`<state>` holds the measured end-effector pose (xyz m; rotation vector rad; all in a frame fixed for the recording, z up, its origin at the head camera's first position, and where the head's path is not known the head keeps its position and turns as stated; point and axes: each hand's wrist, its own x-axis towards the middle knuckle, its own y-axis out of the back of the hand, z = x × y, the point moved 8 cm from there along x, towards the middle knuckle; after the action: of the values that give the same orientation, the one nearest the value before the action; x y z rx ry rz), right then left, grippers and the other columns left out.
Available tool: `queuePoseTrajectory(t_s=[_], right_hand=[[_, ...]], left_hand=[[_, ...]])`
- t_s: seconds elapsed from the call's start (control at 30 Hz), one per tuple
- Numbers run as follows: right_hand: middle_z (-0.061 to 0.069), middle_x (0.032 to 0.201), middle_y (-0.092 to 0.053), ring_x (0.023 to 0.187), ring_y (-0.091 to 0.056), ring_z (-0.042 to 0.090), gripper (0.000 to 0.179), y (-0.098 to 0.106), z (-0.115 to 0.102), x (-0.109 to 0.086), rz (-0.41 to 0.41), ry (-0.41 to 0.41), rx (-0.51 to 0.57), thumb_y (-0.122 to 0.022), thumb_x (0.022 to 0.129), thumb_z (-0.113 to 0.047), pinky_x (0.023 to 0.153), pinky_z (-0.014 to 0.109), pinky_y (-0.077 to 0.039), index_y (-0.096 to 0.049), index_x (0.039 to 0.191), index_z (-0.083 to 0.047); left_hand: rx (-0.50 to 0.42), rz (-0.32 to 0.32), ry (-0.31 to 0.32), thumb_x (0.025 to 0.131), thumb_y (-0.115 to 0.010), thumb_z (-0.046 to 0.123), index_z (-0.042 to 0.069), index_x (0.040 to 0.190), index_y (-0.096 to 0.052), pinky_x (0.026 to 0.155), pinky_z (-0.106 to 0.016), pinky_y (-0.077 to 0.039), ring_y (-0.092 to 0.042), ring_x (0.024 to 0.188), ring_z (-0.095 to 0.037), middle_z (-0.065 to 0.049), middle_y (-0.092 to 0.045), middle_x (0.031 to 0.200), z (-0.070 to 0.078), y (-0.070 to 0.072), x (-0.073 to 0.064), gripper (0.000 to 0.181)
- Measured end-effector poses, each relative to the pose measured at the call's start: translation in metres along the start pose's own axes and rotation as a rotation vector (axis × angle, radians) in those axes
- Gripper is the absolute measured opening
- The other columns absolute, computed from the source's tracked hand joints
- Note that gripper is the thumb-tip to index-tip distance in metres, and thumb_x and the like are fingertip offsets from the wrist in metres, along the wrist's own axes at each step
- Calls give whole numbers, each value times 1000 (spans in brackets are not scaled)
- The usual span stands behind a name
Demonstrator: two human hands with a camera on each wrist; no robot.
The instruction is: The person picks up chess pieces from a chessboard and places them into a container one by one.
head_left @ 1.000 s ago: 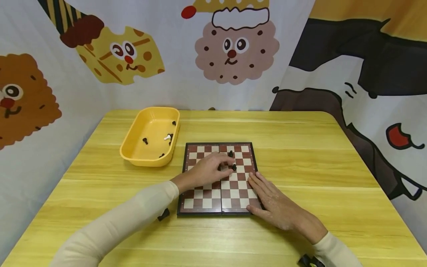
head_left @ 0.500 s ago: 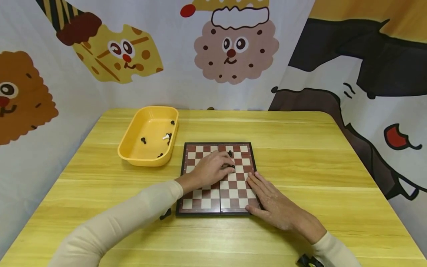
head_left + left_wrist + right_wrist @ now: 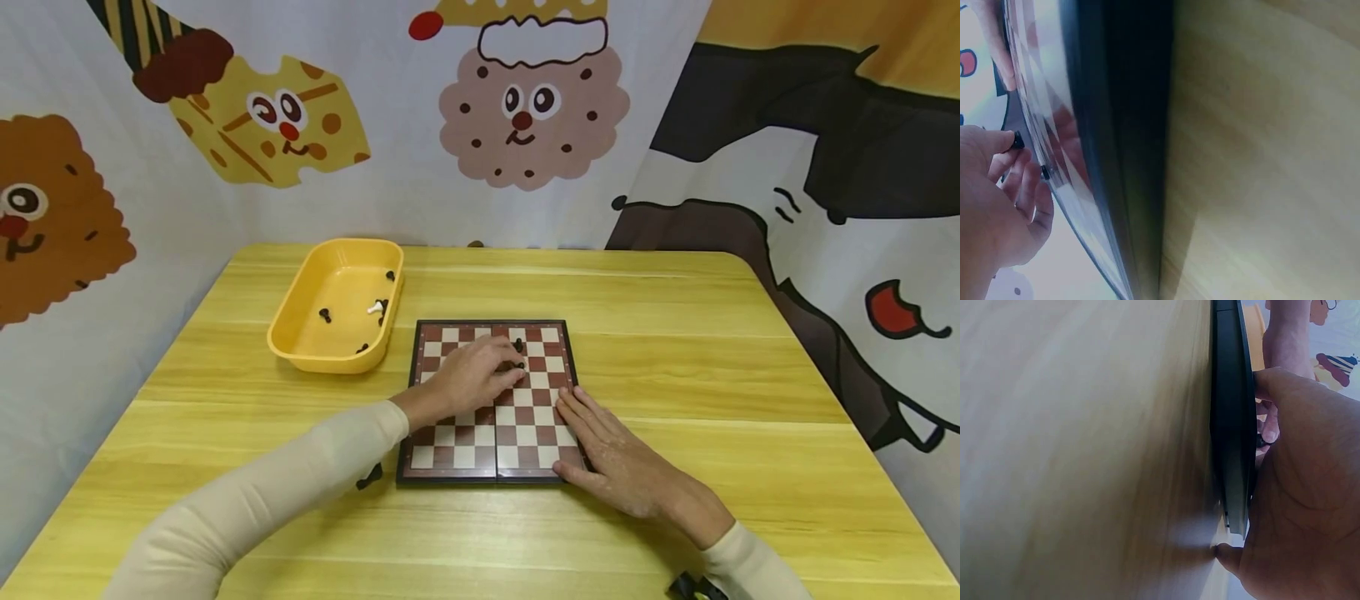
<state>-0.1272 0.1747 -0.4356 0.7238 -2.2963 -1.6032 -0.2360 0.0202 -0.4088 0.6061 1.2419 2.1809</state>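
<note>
My left hand (image 3: 472,377) is over the checkered chessboard (image 3: 536,433). It pinches a small black chess piece (image 3: 521,367) between thumb and fingers. In the left wrist view the held black piece (image 3: 1017,140) shows at the thumb tip. A second black chess piece (image 3: 518,344) stands on the board just beyond the fingers. Along the board's right edge lies my right hand (image 3: 618,454), fingers straight and thumb spread towards the near corner. The right wrist view shows that palm (image 3: 1310,469) beside the dark board side (image 3: 1232,412).
Left of the board, further back, stands a yellow tray (image 3: 281,337) holding several black pieces and a white piece (image 3: 376,308). Wood-grain table (image 3: 675,333) surrounds the board. A cartoon-printed curtain (image 3: 405,200) hangs behind the table.
My left fingers have closed on the black piece, and it has shifted slightly away from me and to the left. The right hand has stayed in place.
</note>
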Motion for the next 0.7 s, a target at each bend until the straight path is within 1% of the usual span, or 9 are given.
queuePoseTrajectory(t_s=[0.13, 0.17, 0.27, 0.37, 0.5, 0.7], right_hand=[[10, 168, -13, 154, -5, 30, 80, 0, 0, 0, -2, -2, 7, -45, 106, -54, 119, 55, -18, -19, 162, -3], [10, 169, -13, 154, -5, 30, 80, 0, 0, 0, -3, -4, 8, -45, 106, -54, 119, 55, -18, -19, 162, -3], [10, 169, -12, 154, -5, 30, 80, 0, 0, 0, -2, -4, 8, -45, 106, -54, 119, 55, -18, -19, 162, -3], [10, 169, -12, 154, -5, 30, 80, 0, 0, 0, 0, -3, 7, -45, 106, -54, 119, 55, -17, -19, 162, -3], [10, 168, -12, 154, -4, 29, 80, 1, 0, 0, 3, -3, 10, -45, 106, -54, 119, 55, -17, -20, 161, -3], [11, 168, -13, 154, -5, 29, 80, 1, -1, 0, -1, 0, 12, -46, 105, -54, 119, 55, -18, -21, 161, -2]], left_hand=[[8, 3, 19, 103, -63, 30, 10, 126, -71, 87, -32, -56, -62, 108, -18, -4, -66, 124, -1, 4, 0, 31], [10, 4, 22, 103, -63, 30, 11, 126, -71, 86, -31, -56, -63, 107, -18, -4, -66, 124, -2, 5, 0, 31], [18, 7, 25, 103, -64, 30, 11, 123, -73, 91, -34, -55, -62, 111, -21, -5, -66, 126, -3, 7, -1, 30], [13, 1, 32, 102, -65, 31, 11, 123, -73, 99, -39, -51, -59, 120, -24, -7, -64, 131, -5, 7, -2, 30], [-9, 7, 40, 101, -67, 31, 12, 122, -73, 99, -39, -51, -59, 121, -22, -5, -65, 131, -9, 10, -5, 29], [-17, 33, 24, 100, -69, 28, 14, 115, -76, 85, -30, -54, -61, 103, -14, 1, -69, 116, -15, 16, -9, 22]])
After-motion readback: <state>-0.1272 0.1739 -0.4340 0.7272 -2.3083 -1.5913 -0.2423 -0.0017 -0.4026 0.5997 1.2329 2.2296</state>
